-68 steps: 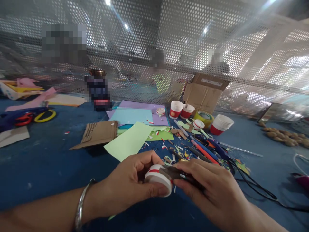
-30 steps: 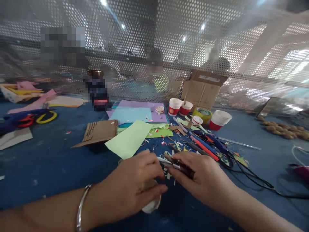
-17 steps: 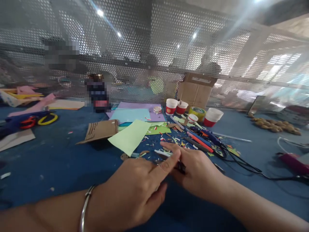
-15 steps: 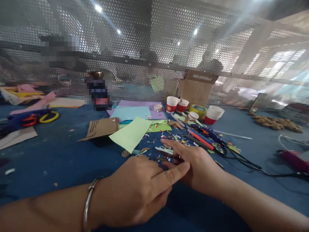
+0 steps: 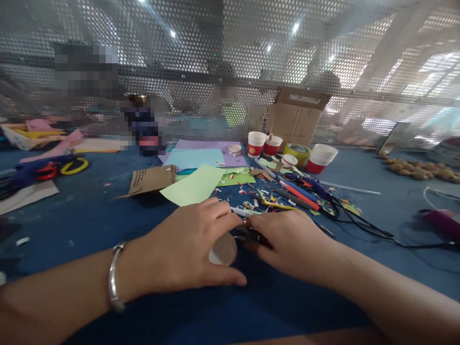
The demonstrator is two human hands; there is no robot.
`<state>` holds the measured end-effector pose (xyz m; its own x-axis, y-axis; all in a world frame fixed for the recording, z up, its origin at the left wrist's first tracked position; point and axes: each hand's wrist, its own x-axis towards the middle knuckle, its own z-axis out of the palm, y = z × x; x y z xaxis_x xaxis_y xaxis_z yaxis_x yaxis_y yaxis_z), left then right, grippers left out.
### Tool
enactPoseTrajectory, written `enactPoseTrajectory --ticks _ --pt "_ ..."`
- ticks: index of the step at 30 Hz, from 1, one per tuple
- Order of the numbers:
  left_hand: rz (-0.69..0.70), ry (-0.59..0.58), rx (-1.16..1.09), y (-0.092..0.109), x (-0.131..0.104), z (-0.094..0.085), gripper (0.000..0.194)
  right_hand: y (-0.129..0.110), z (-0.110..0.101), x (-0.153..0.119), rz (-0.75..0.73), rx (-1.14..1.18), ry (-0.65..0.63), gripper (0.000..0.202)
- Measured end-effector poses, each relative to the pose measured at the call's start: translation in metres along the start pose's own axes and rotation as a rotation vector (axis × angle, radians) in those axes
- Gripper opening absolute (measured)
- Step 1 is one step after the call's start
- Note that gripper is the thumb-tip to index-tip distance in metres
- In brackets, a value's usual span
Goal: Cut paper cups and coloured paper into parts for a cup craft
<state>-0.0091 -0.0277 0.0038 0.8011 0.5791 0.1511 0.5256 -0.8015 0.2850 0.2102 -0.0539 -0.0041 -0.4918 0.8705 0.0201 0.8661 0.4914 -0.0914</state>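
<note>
My left hand [image 5: 187, 244], with a silver bangle at the wrist, curves around a round, pale disc [image 5: 223, 250], its thumb and fingers at the disc's edges. Close to its right, my right hand [image 5: 287, 239] is closed around something dark and thin, mostly hidden under the fingers; I cannot make out what it is. The fingertips of both hands nearly meet. Just beyond them lie a light green sheet [image 5: 196, 184], small paper scraps and a yellow pencil-like stick [image 5: 278, 206].
Brown cardboard [image 5: 153, 179] lies left of the sheets. Paper cups [image 5: 321, 158], yellow tape [image 5: 296, 153] and a cardboard box [image 5: 294, 120] stand behind. Markers [image 5: 298, 194] and a glue gun [image 5: 319, 189] with its cable lie right. Yellow-handled scissors [image 5: 74, 166] are at left.
My left hand has turned and opened its thumb away from the fingers, and the pale disc now shows in it. My right hand has lowered its fingers. The view has shifted slightly.
</note>
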Motion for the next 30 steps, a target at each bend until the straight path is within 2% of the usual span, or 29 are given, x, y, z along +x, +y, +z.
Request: enactPoseTrajectory --ticks 2,5,7,12,14,18,23,30 --pt "-0.004 0.082 -0.024 0.002 0.0 0.005 0.048 0.0 0.0 0.0 -0.001 -0.005 -0.005 0.017" --pt "0.022 0.269 -0.096 0.003 0.001 0.01 0.018 0.0 -0.001 0.001 0.016 -0.028 -0.006 0.022" --pt "0.038 0.359 -0.136 0.003 0.002 0.011 0.011 0.0 -0.002 0.001 0.03 -0.034 0.023 0.026" --pt "-0.021 0.415 -0.283 0.006 0.002 0.011 0.007 0.001 -0.002 0.0 0.004 0.139 0.195 0.02" --pt "-0.012 0.464 -0.326 0.008 0.002 0.011 0.007 0.001 -0.002 -0.001 -0.013 0.249 0.242 0.027" --pt "0.071 0.553 -0.36 0.011 0.001 0.011 0.008 -0.002 0.0 -0.001 -0.038 0.379 0.233 0.032" --pt "0.177 0.61 -0.355 0.015 0.004 0.015 0.011 -0.008 0.006 0.003 -0.111 0.415 0.234 0.01" --pt "0.189 0.641 -0.232 0.016 0.006 0.02 0.009 -0.013 0.007 0.002 -0.091 0.374 0.24 0.006"
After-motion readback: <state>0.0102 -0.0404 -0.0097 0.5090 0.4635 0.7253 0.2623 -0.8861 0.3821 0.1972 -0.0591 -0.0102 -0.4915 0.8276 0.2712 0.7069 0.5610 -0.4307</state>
